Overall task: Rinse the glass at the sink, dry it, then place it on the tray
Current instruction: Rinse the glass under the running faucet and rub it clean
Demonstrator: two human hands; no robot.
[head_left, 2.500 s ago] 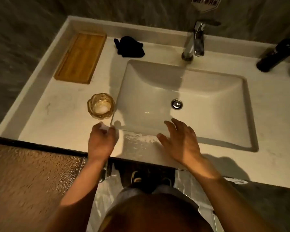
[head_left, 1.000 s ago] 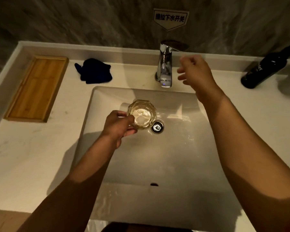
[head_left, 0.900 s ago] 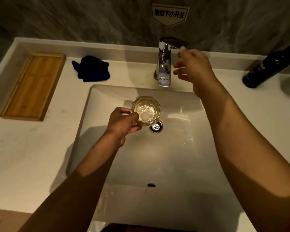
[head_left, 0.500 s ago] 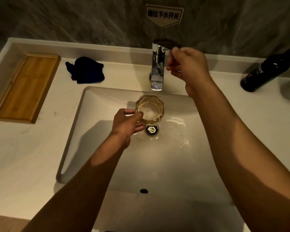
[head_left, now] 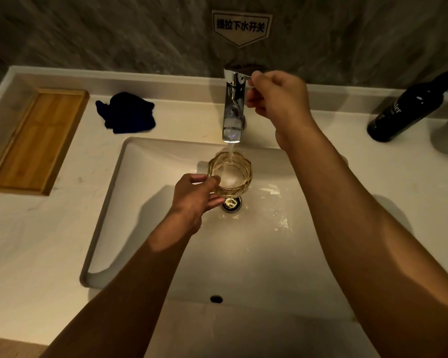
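Bench (head_left: 62, 228): a pale stone top that fills most of the frame, with a dark marbled wall behind it at the top.
Sink (head_left: 145, 177): a white rectangular basin in the middle of the frame; its drain (head_left: 231, 203) shows just under the glass.
Tray (head_left: 36, 140): a wooden tray at the left edge, with nothing on it. The glass must end there.
Bottle (head_left: 409, 109): a dark bottle at the upper right, leaning; not part of the task.
Cloth (head_left: 127, 112): a dark blue cloth lying crumpled on the bench, upper left of the basin. I judge it is for the drying.
Faucet (head_left: 233, 107): chrome, top centre. A thin stream of water falls from its spout into the glass.
Right hand (head_left: 277, 99): its fingers pinch the faucet lever at the top.
Left hand (head_left: 197, 197): its fingers are curled around the left side of the glass and hold it.
Glass (head_left: 230, 174): faceted, amber, upright, held above the drain in the centre, directly under the spout.
Progress: the rinsing is in hand, with water entering the glass. To pour out, dry with the cloth and set the glass on the tray is all not yet done.
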